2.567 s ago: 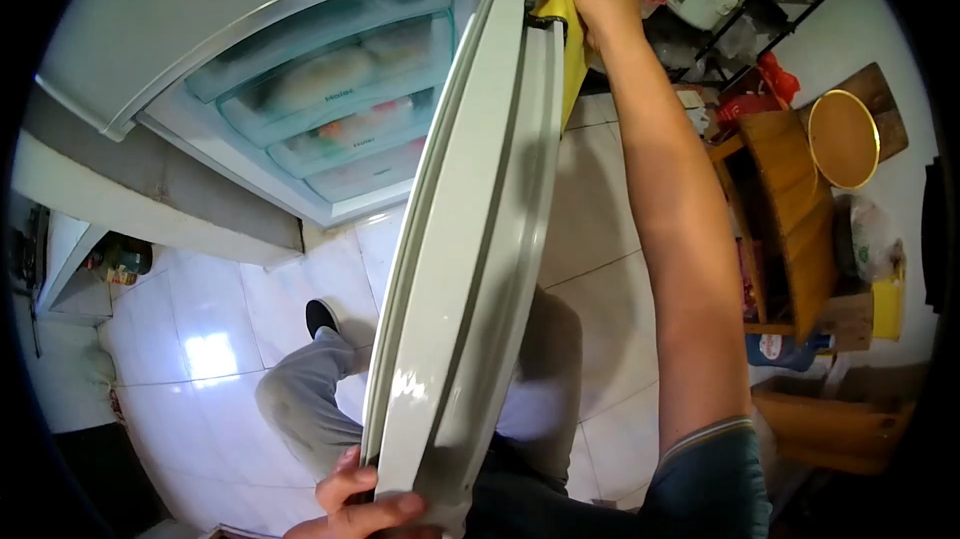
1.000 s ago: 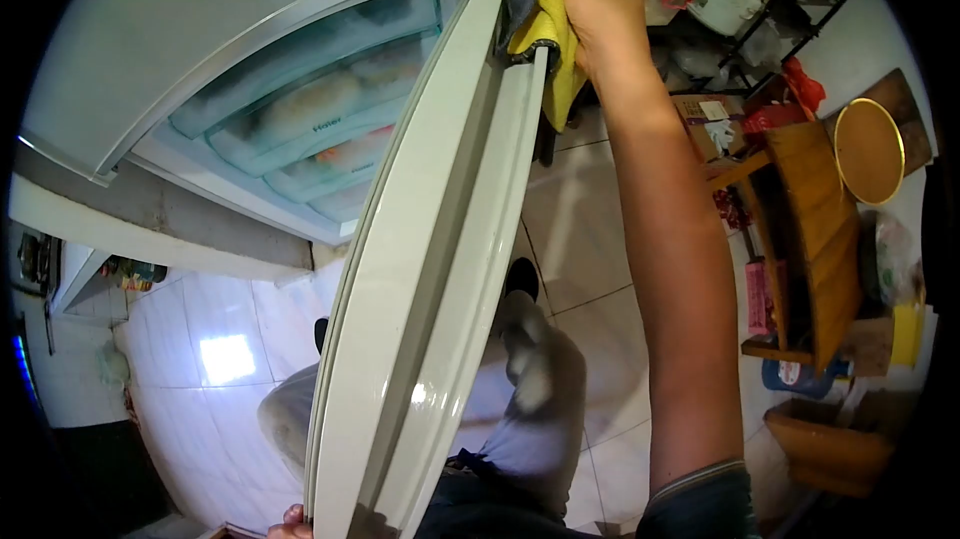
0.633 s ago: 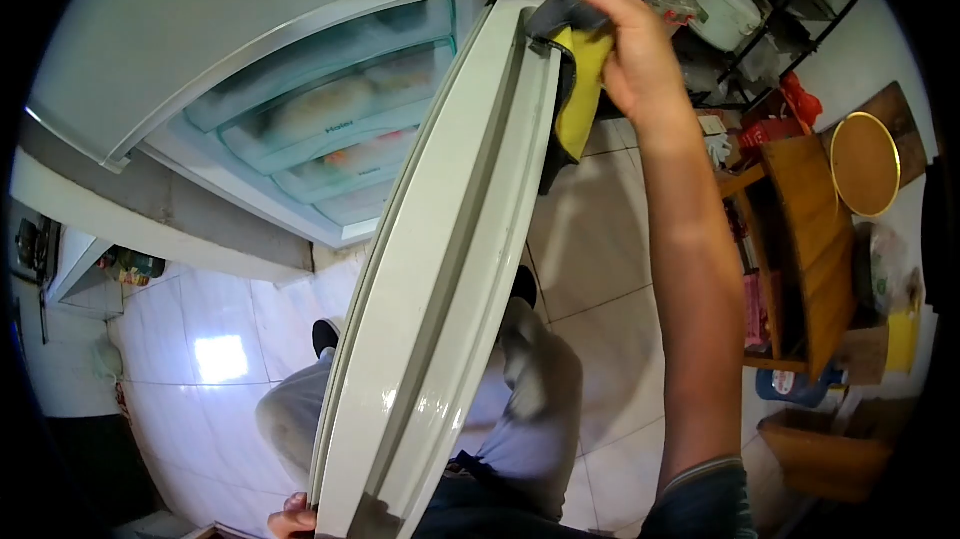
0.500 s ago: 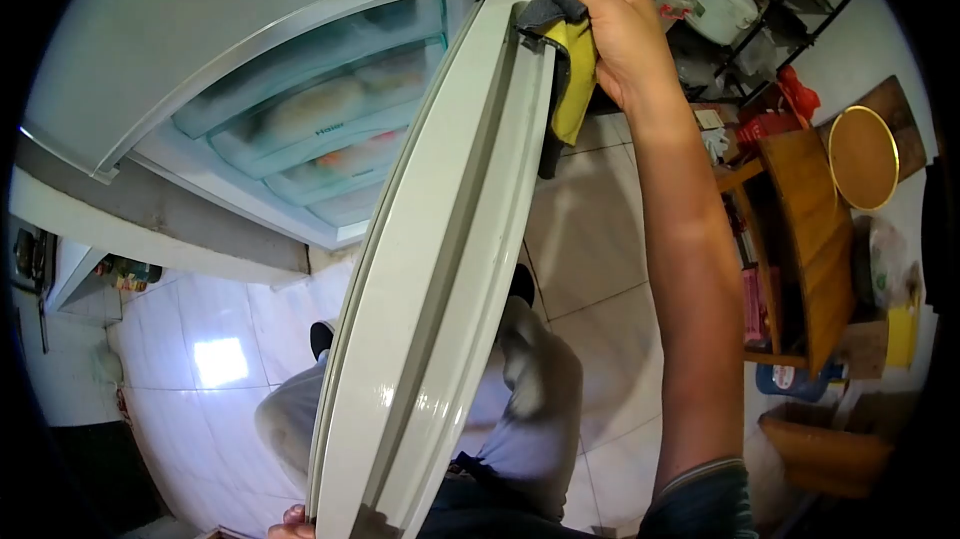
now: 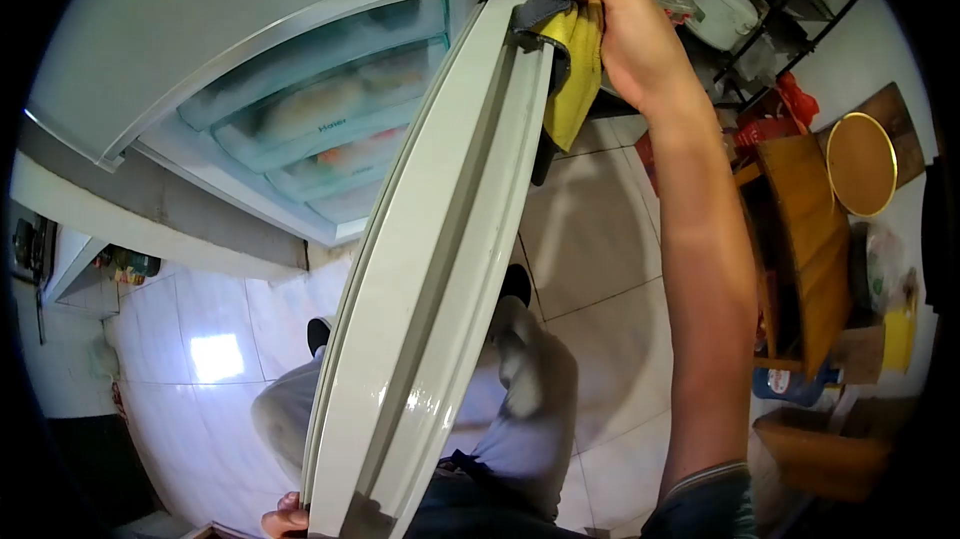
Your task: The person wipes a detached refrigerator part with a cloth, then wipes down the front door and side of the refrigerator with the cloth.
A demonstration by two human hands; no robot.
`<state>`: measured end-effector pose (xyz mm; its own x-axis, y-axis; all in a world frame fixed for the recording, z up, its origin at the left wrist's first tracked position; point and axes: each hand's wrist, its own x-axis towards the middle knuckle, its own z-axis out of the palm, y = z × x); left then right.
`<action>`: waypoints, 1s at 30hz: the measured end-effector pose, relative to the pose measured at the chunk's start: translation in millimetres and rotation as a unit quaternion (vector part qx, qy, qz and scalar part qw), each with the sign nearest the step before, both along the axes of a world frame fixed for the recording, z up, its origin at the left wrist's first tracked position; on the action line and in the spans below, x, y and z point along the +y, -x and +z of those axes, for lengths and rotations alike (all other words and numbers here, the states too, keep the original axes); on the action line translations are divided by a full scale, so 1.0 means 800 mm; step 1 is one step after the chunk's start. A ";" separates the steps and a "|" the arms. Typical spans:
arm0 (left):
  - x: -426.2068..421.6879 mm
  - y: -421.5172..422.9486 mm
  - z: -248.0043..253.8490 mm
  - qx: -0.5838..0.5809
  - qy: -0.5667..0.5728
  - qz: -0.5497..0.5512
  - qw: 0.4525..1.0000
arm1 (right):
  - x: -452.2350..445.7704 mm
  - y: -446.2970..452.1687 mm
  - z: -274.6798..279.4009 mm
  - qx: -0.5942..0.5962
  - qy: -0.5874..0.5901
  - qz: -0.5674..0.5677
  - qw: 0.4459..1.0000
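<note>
My right hand point(image 5: 640, 39) is closed on a yellow and grey cloth point(image 5: 572, 89), which drapes over the hinge-side corner of an open freezer door point(image 5: 400, 289). The cloth's grey part bunches at the groove in the door's top edge, and its yellow part hangs down outside. At the bottom left, my left hand point(image 5: 286, 517) grips the door's near end; only its fingertips show. Behind the door, the freezer compartment shows frosted drawers point(image 5: 330, 124) with food inside. The upper fridge body point(image 5: 250, 19) is above it.
A black rack point(image 5: 790, 14) with bags and containers stands at the upper right. Below it are a wooden cabinet point(image 5: 805, 239), a round gold-rimmed board point(image 5: 862, 164), a blue bottle point(image 5: 790, 384) and a wooden box point(image 5: 830, 444). My legs point(image 5: 530, 389) are beneath the door on the tiled floor point(image 5: 600, 249).
The cloth and my right hand have shifted slightly around the door's far corner. Since the earliest frame, the door's near end has swung left, and my left hand with it.
</note>
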<state>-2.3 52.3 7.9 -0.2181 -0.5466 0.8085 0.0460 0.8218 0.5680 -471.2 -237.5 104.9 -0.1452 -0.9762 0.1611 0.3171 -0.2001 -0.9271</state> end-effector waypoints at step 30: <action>0.011 0.026 0.034 -0.096 0.059 0.077 0.991 | -0.012 -0.031 -0.020 0.155 0.081 -0.264 0.949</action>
